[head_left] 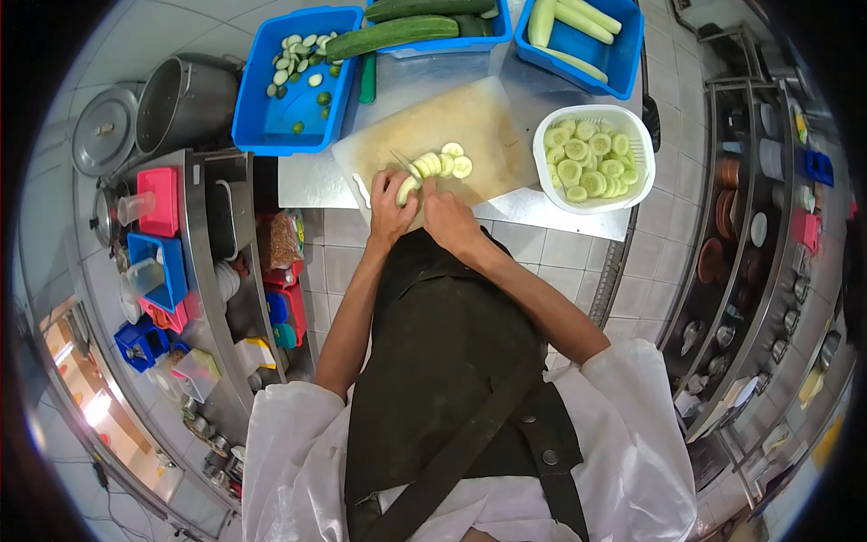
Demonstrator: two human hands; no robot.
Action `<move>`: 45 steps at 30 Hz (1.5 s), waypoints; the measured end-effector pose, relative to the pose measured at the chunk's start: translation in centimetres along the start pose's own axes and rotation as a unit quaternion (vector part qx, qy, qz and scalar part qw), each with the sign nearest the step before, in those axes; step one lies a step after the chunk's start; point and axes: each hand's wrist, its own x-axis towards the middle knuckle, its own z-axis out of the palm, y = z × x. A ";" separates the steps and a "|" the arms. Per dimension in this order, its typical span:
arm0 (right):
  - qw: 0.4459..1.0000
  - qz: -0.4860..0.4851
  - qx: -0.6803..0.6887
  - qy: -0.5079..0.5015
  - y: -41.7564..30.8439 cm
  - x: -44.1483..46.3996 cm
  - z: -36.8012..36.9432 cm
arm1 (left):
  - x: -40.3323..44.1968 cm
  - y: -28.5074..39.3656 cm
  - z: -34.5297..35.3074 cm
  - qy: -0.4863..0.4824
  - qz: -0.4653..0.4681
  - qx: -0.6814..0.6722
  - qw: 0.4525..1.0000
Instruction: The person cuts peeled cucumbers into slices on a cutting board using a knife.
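My left hand (393, 200) is closed around the remaining piece of a peeled cucumber (407, 189) at the near left of the cutting board (492, 117). My right hand (450, 215) grips a knife, its handle hidden under the fingers. The thin knife blade (405, 163) points away and to the left, between the cucumber piece and the cut slices. Several round cucumber slices (432, 164) lean in a row just beyond the blade, with a few more lying flat to their right. A white handle-like shape (362, 191) shows at the board's left edge, beside my left hand.
A white basket (543, 144) of cucumber slices stands right of the board. Behind are a blue tub (253, 99) with cut ends, a blue tub with whole green cucumbers (393, 36), and another (629, 68) with peeled ones. A green handle (368, 79) lies near the board.
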 end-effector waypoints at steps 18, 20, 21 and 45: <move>0.992 0.047 0.119 0.003 3.6 -7.1 -2.8 | -1.0 0.3 -1.0 -0.038 -0.020 -0.022 0.999; 0.992 0.018 0.122 0.039 3.3 -5.3 -1.5 | -1.4 -0.2 -0.8 -0.015 -0.013 -0.004 1.000; 0.996 0.024 0.087 0.015 2.6 -4.4 -1.7 | -1.5 0.0 -0.8 -0.018 -0.018 -0.002 1.000; 0.999 -0.016 0.009 -0.044 0.3 -1.0 -0.6 | -1.4 0.5 0.0 0.020 -0.070 -0.031 0.997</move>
